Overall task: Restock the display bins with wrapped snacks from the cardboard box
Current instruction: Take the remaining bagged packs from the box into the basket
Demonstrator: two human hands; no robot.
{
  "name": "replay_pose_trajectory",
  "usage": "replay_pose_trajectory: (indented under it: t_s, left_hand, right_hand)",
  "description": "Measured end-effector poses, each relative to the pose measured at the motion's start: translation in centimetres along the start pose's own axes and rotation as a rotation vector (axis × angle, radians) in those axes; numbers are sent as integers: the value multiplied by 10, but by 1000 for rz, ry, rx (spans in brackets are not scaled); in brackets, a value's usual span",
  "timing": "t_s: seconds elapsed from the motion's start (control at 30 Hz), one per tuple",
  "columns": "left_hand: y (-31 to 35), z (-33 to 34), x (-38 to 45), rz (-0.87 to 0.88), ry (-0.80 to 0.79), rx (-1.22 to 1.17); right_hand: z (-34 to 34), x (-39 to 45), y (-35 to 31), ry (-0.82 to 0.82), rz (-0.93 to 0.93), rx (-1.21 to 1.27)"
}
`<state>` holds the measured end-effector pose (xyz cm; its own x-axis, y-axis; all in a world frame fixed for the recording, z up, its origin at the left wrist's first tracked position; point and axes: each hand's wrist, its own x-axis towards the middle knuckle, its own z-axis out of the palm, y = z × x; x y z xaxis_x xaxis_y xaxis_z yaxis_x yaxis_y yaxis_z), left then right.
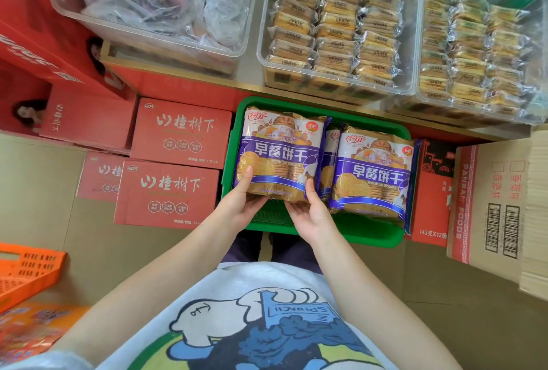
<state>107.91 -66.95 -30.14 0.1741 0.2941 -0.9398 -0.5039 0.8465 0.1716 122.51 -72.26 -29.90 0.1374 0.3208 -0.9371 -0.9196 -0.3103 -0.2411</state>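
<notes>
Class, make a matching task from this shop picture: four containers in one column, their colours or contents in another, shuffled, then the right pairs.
Things:
1. basket under the hands
2. crate at lower left
3. left clear bin
4. middle clear bin

Descriptions:
A. orange
B. rows of small wrapped snacks
C. green, holds biscuit packs
D. crumpled clear plastic bags

Pairs: 1-C, 2-A, 3-D, 4-B

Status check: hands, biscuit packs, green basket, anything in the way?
Left hand and right hand grip the near pack by its bottom edge, over the green basket. Second pack lies beside it. Nothing blocking.
</notes>
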Motion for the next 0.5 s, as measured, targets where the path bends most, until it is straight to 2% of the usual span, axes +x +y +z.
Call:
replay_pose_trajectory:
  t_s: [0.1,0.17,0.23,0.27,0.3,0.33,0.4,0.43,0.47,0.5]
  left_hand:
    - [3,2,-7,-21,35,111]
    - [8,8,-20,-94,78,226]
    - [16,14,-40,-150,127,427]
    - [20,16,-48,-118,155,566]
    - [26,19,-55,-12,191,728]
    - [33,23,-59,176,224,909]
    - [46,35,-58,681,229,1282]
    - [51,44,-55,910,188,1464]
    - [54,53,-46,1063,124,1656]
    - [55,61,-35,1112,45,1857]
  right_hand:
    - [-2,-1,1,-4,-5,-62]
    - [-4,-2,1,8,3,-84]
    - [-6,-4,0,27,27,-77]
    - [-8,-6,0,33,44,-59]
    - [-10,-7,-1,35,60,-33]
    - [-12,-9,-1,34,76,1]
    - [-14,-12,0,23,107,69]
    - [-14,-14,0,8,113,91]
    - [-12,-15,1,-5,115,98]
    - [-9,-16,3,-9,116,92]
